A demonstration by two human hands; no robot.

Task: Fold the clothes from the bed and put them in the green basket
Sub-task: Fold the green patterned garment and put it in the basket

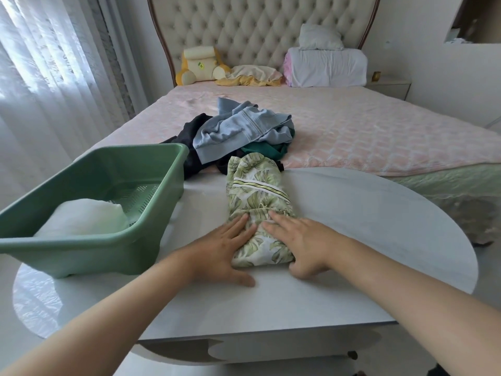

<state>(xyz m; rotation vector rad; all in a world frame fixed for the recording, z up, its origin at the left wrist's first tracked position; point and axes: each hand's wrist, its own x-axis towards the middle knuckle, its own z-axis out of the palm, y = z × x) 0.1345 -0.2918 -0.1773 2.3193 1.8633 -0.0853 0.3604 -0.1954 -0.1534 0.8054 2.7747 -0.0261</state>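
Observation:
A leaf-print green and white garment [257, 191] lies folded into a long strip on the white table [366, 240]. My left hand [225, 248] rests flat on its near left side. On its near right side my right hand [301, 245] presses with straight fingers, thumb at the near edge. The green basket [151, 213] stands on the table to the left, with a folded white cloth [86, 218] inside. A pile of unfolded clothes lies on the bed beyond: a light blue piece [241, 128], a black one [189, 137] and a dark green one [265, 150].
The bed [379, 131] has a pink quilted cover and butts against the table's far edge. Pillows [325, 66], a yellow cushion [200, 66] and a crumpled cloth [252, 76] sit by the tufted headboard. Curtains [54, 77] hang on the left. A nightstand [390, 86] stands far right.

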